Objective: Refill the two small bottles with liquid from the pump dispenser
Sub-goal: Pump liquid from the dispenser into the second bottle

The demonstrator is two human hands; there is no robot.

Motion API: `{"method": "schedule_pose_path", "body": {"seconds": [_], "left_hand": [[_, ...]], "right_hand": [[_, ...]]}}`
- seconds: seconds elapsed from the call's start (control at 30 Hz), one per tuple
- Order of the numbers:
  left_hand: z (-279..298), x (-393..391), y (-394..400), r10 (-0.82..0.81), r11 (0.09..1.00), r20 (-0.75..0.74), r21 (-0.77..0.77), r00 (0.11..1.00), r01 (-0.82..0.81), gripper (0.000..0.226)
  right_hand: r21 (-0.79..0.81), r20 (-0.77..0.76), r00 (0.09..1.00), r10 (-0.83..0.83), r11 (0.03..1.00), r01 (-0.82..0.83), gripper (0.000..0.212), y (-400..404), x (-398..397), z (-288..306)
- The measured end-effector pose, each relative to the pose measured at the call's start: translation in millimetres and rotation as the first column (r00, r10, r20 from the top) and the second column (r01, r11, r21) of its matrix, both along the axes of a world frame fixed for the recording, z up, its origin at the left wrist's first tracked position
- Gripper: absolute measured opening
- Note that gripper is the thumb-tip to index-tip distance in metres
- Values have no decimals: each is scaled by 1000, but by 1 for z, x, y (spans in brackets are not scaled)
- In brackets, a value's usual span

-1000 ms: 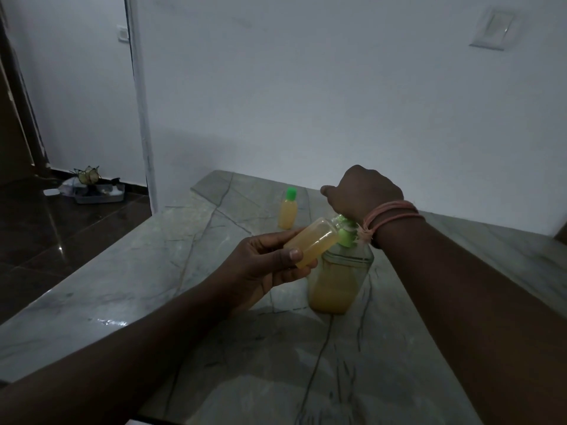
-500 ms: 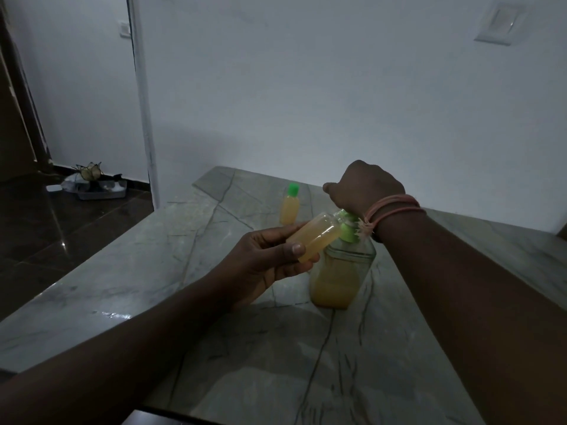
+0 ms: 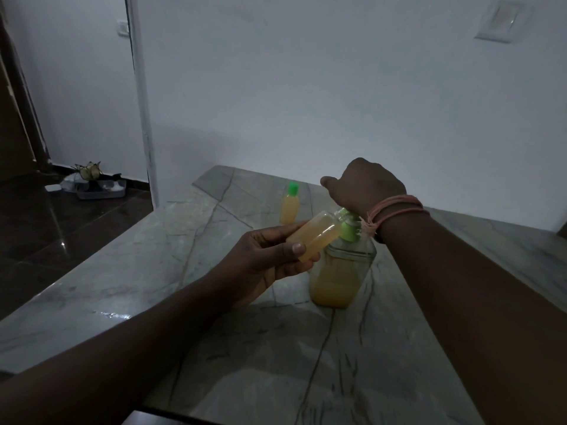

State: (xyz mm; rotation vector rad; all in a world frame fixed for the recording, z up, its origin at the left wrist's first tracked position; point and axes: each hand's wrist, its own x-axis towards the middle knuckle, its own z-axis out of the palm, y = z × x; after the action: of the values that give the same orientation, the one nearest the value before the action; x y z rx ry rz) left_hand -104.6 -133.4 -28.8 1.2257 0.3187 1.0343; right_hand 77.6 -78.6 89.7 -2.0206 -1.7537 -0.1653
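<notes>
A clear square-shouldered pump dispenser [image 3: 340,271] with a light green pump head stands upright near the middle of the grey marble tabletop, roughly half full of cloudy yellow-orange liquid. An uncapped small clear plastic bottle [image 3: 316,235], mostly full of the same liquid, lies tilted, its mouth at the pump spout. At eleven o'clock from the dispenser, a second small bottle with a green cap [image 3: 290,204] stands upright, apart.
</notes>
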Motion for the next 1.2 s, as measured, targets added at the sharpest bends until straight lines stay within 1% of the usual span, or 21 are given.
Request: {"method": "schedule_pose_path", "body": {"seconds": [0.1,0.2,0.3,0.43,0.5,0.57,0.67,0.8,0.93,1.1,1.2], "left_hand": [[-2,0,3,-3,1000,1,6,1000,3,53],[-4,-1,6,-10,1000,0,5,1000,10,52],[-4,-2,6,-6,1000,4,11,1000,6,50],[-3,0,4,-7,1000,7,8,1000,7,51],[-4,0,4,-7,1000,17,9,1000,7,52],[-4,-1,7,-12,1000,14,13,1000,12,51],[-5,-2,8,-10,1000,1,8,1000,10,51],[-4,-1,6,0,1000,8,5,1000,0,52],[-2,-1,3,-5,1000,9,9,1000,5,49],[-5,-2,7,-22,999,-2,32,1000,23,49],[-5,-1,7,-18,1000,2,24,1000,18,49]], "right_hand": [[40,-59,998,3,999,-1,43,3,2,-5],[6,-114,993,-7,1000,7,41,6,5,-10],[-5,-99,995,-8,1000,8,41,5,4,-9],[2,16,1000,-10,1000,10,40,1,-1,-1],[23,38,999,-1,1000,0,40,2,-1,-2],[36,-5,1000,10,999,-10,39,4,1,-5],[1,-73,997,10,1000,-10,35,7,3,-9],[-25,-66,998,17,1000,-19,34,6,3,-7],[-55,-5,1000,5,998,-5,33,3,1,0],[-49,-146,989,1,999,-8,34,8,6,-9],[-31,-112,993,-25,999,22,33,8,6,-10]]}}
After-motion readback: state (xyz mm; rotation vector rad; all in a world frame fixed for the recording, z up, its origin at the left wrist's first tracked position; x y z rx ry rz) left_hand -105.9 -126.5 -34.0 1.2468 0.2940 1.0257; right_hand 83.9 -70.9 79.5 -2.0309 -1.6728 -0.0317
